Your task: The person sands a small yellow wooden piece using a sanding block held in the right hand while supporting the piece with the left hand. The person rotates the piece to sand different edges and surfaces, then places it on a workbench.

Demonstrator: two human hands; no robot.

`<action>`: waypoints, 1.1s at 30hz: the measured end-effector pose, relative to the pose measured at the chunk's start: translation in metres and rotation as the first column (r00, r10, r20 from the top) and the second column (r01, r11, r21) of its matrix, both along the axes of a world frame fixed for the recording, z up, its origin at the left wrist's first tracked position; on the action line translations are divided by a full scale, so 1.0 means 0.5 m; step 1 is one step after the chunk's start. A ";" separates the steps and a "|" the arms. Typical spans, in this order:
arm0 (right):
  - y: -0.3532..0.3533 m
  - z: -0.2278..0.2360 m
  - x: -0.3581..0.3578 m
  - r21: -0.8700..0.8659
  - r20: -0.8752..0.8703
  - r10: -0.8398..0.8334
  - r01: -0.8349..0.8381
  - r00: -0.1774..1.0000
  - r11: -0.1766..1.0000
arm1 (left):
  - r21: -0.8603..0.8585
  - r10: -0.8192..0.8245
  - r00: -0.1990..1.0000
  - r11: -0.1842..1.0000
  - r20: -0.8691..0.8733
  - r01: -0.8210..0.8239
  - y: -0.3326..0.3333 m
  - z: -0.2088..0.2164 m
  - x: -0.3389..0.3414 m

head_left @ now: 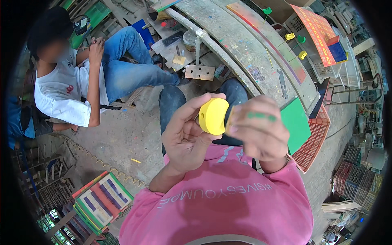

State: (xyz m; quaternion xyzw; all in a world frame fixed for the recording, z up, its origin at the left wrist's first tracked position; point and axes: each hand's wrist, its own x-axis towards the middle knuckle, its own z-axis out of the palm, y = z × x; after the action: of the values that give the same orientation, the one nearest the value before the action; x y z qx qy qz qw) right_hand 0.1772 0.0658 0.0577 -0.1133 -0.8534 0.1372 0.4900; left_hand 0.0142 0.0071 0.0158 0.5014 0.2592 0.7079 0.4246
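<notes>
a paint-spattered workbench [241,44] bears a grey wrench-like tool [282,83] and a thin yellow stick [269,58].

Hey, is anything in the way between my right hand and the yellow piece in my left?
No obstacle is visible: your right hand is close beside the yellow piece that your left hand holds. The right hand is blurred, so I can't tell whether it grips something thin.

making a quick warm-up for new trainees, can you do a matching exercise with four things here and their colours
1. piece in the left hand
2. flat panel beside the right hand
3. lattice crate next to that panel
4. camera wearer's shirt

A. pink
B. green
C. yellow
D. orange-red

Pairs: 1-C, 2-B, 3-D, 4-A
</notes>
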 end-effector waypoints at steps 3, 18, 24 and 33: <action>0.016 -0.003 -0.006 0.087 0.051 0.025 -0.030 0.998 0.996 | -0.011 -0.042 0.999 0.999 0.034 0.042 0.001 -0.003 0.001; 0.038 0.003 -0.008 0.149 0.054 0.191 -0.197 0.980 0.969 | -0.189 -0.155 0.976 0.965 0.153 0.183 0.003 0.002 -0.005; 0.025 0.004 -0.005 0.132 0.065 0.152 -0.160 0.986 0.978 | -0.197 -0.173 0.973 0.960 0.149 0.201 0.004 -0.001 -0.005; 0.052 0.012 0.026 0.023 -0.068 -0.153 0.155 0.986 0.988 | -0.241 -0.103 0.978 0.959 0.179 0.146 0.005 0.010 -0.001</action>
State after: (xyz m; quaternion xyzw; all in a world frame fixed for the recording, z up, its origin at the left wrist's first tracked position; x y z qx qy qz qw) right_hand 0.1904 0.0921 0.0638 -0.1674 -0.8272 0.0907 0.5286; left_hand 0.0135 0.0096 0.0207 0.3984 0.2794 0.6797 0.5488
